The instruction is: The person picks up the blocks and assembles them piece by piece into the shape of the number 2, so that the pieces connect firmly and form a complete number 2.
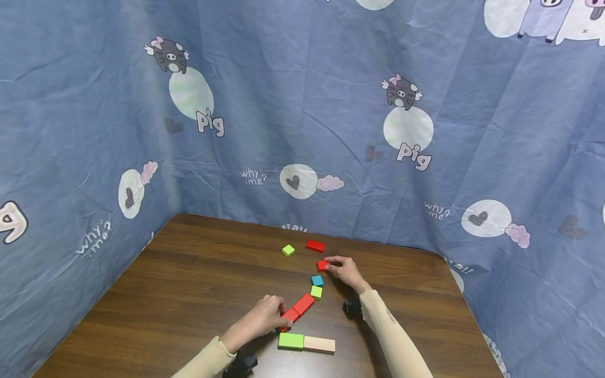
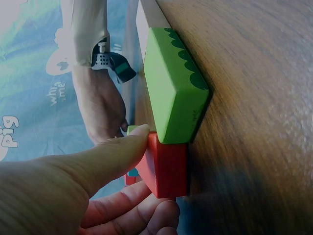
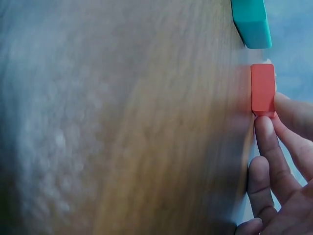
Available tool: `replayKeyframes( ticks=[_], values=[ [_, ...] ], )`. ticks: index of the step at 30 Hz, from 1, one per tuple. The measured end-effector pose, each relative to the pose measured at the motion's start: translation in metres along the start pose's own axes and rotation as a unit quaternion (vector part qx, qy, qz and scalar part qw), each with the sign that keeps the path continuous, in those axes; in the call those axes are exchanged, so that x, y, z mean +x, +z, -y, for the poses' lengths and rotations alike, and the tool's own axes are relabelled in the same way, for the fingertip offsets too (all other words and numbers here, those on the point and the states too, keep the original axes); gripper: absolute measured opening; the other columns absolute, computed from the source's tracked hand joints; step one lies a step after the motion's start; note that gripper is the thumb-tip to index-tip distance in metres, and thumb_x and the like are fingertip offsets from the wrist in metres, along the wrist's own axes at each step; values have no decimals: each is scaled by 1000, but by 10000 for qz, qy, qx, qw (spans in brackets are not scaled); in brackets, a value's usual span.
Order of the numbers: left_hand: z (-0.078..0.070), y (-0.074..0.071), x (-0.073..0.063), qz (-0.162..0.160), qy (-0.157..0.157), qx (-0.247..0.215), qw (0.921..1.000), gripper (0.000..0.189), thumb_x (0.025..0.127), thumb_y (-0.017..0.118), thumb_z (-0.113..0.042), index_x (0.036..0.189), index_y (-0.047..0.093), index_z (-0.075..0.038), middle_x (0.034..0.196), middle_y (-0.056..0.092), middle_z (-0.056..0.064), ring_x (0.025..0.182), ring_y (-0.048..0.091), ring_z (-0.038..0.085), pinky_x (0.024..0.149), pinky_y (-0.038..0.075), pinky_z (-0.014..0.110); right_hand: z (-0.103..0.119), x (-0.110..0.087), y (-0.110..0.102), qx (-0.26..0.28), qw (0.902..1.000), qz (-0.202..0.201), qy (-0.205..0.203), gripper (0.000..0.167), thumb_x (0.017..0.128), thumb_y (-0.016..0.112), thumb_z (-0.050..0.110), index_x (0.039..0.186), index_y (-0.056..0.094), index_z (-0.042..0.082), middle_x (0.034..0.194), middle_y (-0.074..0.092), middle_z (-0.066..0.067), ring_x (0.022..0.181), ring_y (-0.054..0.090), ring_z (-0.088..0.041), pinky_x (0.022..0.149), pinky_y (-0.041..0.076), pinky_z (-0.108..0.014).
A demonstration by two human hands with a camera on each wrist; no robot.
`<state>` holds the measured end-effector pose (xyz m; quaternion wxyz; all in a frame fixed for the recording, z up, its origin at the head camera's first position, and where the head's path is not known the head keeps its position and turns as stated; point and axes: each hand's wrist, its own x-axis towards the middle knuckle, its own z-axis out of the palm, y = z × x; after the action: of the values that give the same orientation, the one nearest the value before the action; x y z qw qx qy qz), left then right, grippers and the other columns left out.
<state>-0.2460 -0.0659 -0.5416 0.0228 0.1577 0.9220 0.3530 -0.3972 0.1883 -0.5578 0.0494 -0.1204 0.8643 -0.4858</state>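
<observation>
Left hand (image 1: 262,317) pinching near red block (image 2: 171,171), right hand (image 1: 346,272) pinching small red block (image 1: 321,265)

Nearest, a green block (image 1: 290,341) and a pale block (image 1: 319,344) are lying end to end. Just beyond, left thumb and fingers are parting only by the near red block's width, its far end meeting a second red block (image 1: 303,304). A lime block (image 1: 316,292) and blue block (image 1: 317,281) are following. Right fingertips are holding the small red block, wide table (image 1: 416,294) running rightward to its edge. Farther lime block (image 1: 288,250) and long red block (image 1: 315,245) are lying near the back edge
</observation>
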Motion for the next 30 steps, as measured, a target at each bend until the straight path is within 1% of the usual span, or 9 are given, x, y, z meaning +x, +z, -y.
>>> replayKeyframes(
  ticks=[5, 7, 12, 15, 20, 23, 27, 30],
  values=[
    [1, 1, 0, 15, -13, -7, 10000, 28, 69, 85, -20, 73, 61, -8, 62, 51, -8, 55, 42, 5, 48, 34, 21, 2, -1, 2, -112, 9999, 90, -13, 26, 89, 69, 16, 114, 70, 9, 109, 69, -9, 84, 51, -16, 68, 42, -25],
    [1, 1, 0, 17, -22, 5, 10000, 28, 69, 85, -20, 73, 61, -8, 62, 51, -7, 55, 41, 5, 48, 34, 21, 2, -2, 2, -128, 9999, 105, 8, 26, 89, 69, 16, 114, 70, 10, 111, 69, -9, 87, 51, -16, 71, 43, -25],
    [0, 0, 1, 7, -51, 11, 10000, 29, 69, 86, -20, 74, 61, -7, 64, 52, -6, 56, 42, 6, 49, 35, 21, 3, -1, 2, -114, 9999, 107, -14, 25, 89, 69, 15, 113, 70, 10, 112, 69, -8, 93, 55, -16, 77, 45, -26],
    [-1, 0, 1, 21, -54, -31, 10000, 28, 69, 85, -19, 75, 61, -6, 64, 52, -5, 56, 42, 6, 49, 35, 21, 3, -1, 3, -78, 9999, 120, -55, 24, 89, 69, 16, 112, 71, 10, 111, 70, -9, 92, 56, -15, 78, 45, -26],
    [-1, -1, 1, 31, -58, -30, 10000, 28, 70, 85, -18, 74, 61, -6, 64, 51, -6, 56, 42, 5, 49, 34, 21, 6, -1, 6, -9, 9997, 233, -74, 25, 89, 69, 15, 113, 70, 9, 109, 70, -9, 85, 54, -13, 73, 44, -24],
    [-1, 0, 0, 5, 0, 12, 10000, 28, 69, 85, -18, 74, 60, -6, 64, 51, -6, 56, 41, 6, 49, 34, 21, 6, 0, 7, 51, 9997, 225, -55, 25, 89, 69, 15, 113, 70, 9, 106, 70, -8, 82, 53, -12, 70, 44, -23],
    [-2, 0, 0, -12, 29, 22, 10000, 29, 69, 86, -18, 73, 60, -6, 64, 51, -6, 55, 41, 5, 48, 33, 21, 6, 0, 7, 114, 9997, 202, -42, 24, 89, 69, 14, 112, 71, 9, 102, 70, -8, 79, 53, -11, 68, 43, -23],
    [-2, 0, -1, 1, 14, 4, 10000, 29, 69, 85, -18, 73, 60, -6, 64, 50, -6, 55, 40, 5, 48, 33, 20, 7, -1, 8, 101, 9997, 196, -42, 24, 88, 70, 14, 111, 71, 9, 103, 71, -8, 79, 53, -11, 69, 44, -23]
  ],
)
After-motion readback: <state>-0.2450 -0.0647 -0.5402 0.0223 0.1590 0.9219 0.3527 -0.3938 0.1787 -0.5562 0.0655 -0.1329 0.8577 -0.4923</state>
